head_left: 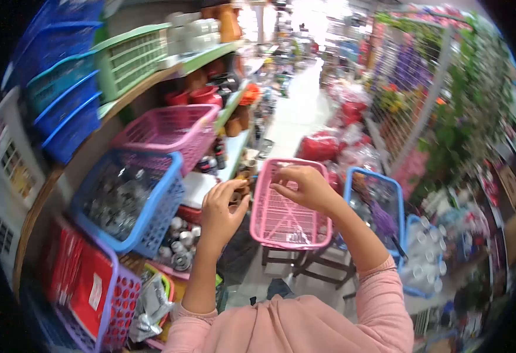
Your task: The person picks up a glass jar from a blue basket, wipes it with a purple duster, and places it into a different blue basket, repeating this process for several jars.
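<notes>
My left hand (221,212) is raised beside the left rim of a pink plastic basket (256,226). Its fingers are bent and its thumb stands apart, with nothing visible in the grasp. Over the basket's far right part hovers my right hand (306,187), fingers curled and a gap between thumb and forefinger; I see nothing in it. The basket rests on a dark stool (322,267). A few small clear items (296,235) seem to lie at its near end, too blurred to name.
At left, shelves hold a blue basket (178,188) of clear glassware, another pink basket (202,126) and a purple basket (112,294) with red packs. To the right stand a blue basket (400,197) and plastic cups (422,259). Red bagged goods (319,145) border the aisle floor (296,112).
</notes>
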Tool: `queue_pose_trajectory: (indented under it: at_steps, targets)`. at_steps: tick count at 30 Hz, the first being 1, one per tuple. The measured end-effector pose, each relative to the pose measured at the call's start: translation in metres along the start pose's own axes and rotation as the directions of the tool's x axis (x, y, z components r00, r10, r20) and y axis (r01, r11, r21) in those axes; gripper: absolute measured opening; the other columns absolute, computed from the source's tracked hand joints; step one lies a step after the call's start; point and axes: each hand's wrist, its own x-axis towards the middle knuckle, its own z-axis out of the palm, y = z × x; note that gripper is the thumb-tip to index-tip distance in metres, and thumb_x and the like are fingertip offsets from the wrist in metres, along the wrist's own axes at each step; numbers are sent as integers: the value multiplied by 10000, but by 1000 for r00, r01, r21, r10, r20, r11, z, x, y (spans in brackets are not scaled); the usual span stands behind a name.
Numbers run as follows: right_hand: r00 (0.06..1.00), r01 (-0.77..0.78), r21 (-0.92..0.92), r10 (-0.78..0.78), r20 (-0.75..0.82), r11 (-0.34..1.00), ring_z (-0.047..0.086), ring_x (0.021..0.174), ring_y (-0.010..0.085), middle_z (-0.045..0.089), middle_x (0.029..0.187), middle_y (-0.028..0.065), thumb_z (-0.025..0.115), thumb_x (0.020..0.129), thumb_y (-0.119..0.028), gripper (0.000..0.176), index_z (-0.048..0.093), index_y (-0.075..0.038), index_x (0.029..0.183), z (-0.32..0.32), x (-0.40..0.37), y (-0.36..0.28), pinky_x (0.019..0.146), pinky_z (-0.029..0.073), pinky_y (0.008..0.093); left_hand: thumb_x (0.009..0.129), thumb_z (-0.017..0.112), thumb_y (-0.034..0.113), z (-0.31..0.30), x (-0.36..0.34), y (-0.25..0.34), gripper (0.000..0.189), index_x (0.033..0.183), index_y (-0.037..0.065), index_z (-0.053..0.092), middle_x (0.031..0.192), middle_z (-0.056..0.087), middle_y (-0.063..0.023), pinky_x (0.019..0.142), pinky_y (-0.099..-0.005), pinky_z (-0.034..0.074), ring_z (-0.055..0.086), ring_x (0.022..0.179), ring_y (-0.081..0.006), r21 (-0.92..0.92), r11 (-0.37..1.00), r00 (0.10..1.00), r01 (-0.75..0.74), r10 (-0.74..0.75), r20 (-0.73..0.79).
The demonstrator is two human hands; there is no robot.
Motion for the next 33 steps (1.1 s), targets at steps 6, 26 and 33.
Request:
queue_pose_trajectory:
  at_steps: [6, 26, 33]
  targets:
    - [851, -491, 65, 494, -178, 869, 615, 653, 202, 645, 748, 118, 640, 866, -203, 205, 641, 1, 890, -59, -146, -2, 613, 479, 329, 823, 655, 200, 111, -5, 45, 306, 1091, 55, 627, 1084, 641, -136, 914, -383, 444, 593, 1041, -301, -349, 935, 943, -62, 169, 285]
    - [408, -878, -382, 868, -284, 288, 626, 843, 383, 654, 835, 170, 707, 755, -271, 377, 525, -47, 999, -76, -421, 153, 750, 436, 516, 726, 704, 439, 439, -95, 147, 635, 1179, 13, 574, 1125, 617, -221, 941, -425, 448, 583, 1069, -372, -182, 964, 683, 195, -1, 730]
    - [414, -901, -5, 860, -299, 433, 631, 890, 414, 653, 921, 237, 682, 813, -230, 423, 423, -24, 1076, -80, -453, 146, 745, 480, 478, 576, 650, 773, 485, -99, 136, 1086, 1228, -89, 543, 1283, 525, -272, 980, -394, 435, 540, 1181, -371, 230, 929, 247, 290, -304, 920]
